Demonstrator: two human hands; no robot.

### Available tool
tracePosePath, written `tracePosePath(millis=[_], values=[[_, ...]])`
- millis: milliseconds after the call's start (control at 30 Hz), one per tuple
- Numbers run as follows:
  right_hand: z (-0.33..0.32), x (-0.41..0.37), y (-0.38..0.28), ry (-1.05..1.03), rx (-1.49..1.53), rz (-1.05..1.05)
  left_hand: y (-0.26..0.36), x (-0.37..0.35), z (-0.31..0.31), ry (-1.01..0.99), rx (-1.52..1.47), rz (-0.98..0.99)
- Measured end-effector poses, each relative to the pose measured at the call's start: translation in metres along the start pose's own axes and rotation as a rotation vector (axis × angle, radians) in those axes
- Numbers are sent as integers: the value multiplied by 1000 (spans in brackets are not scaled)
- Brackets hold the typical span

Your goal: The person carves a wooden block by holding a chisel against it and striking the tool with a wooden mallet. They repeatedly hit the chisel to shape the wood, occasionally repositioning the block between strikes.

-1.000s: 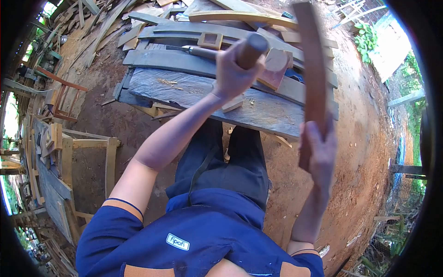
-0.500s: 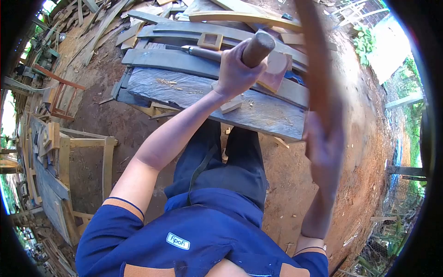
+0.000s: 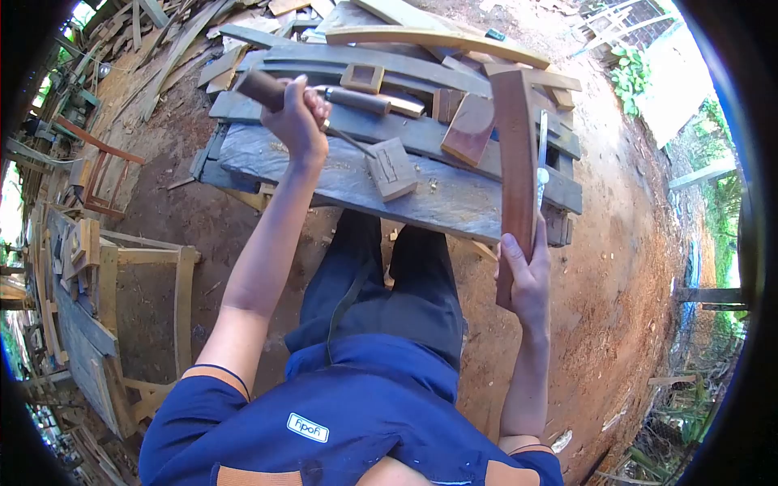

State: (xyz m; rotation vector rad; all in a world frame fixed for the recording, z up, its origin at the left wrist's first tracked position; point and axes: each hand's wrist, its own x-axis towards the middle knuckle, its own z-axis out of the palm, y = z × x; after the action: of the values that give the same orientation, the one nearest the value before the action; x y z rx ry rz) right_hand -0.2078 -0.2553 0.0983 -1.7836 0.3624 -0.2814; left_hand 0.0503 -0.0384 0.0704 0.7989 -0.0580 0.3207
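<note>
At eleven o'clock, your left hand (image 3: pixel 300 121) is closed tight round a wooden-handled tool (image 3: pixel 261 87). Its thin metal shank runs toward a wooden block (image 3: pixel 391 168) on the grey plank (image 3: pixel 454 202). At four o'clock, your right hand (image 3: pixel 527 279) clenches the lower end of a reddish board (image 3: pixel 515 154) lying toward twelve.

The board (image 3: pixel 516 162) is reddish brown. The mallet (image 3: pixel 261 87) is dark brown. The desk (image 3: pixel 405 194) is weathered grey with paler streaks. The block (image 3: pixel 391 168) on it is greyish tan. The shirt (image 3: pixel 365 405) is blue with orange trim and a white patch. The trousers (image 3: pixel 405 283) are dark navy. The ground (image 3: pixel 624 267) is rusty red-brown.
</note>
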Motion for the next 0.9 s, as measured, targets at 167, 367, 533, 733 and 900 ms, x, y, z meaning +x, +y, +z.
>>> tracePosePath(millis=[167, 367, 533, 733, 900], values=[[1, -5, 10, 70, 96, 84, 1, -19, 31, -197, 37, 48], [4, -7, 11, 107, 98, 85, -8, -34, 45, -404, 170, 78], [4, -3, 20, 79, 99, 82, -16, -34, 44, -452, 236, 100], [7, 8, 7, 57, 82, 61, -17, -37, 52, -684, 385, 89], [-3, 16, -53, 242, 142, -138, -32, -50, 71, -737, 591, 287]])
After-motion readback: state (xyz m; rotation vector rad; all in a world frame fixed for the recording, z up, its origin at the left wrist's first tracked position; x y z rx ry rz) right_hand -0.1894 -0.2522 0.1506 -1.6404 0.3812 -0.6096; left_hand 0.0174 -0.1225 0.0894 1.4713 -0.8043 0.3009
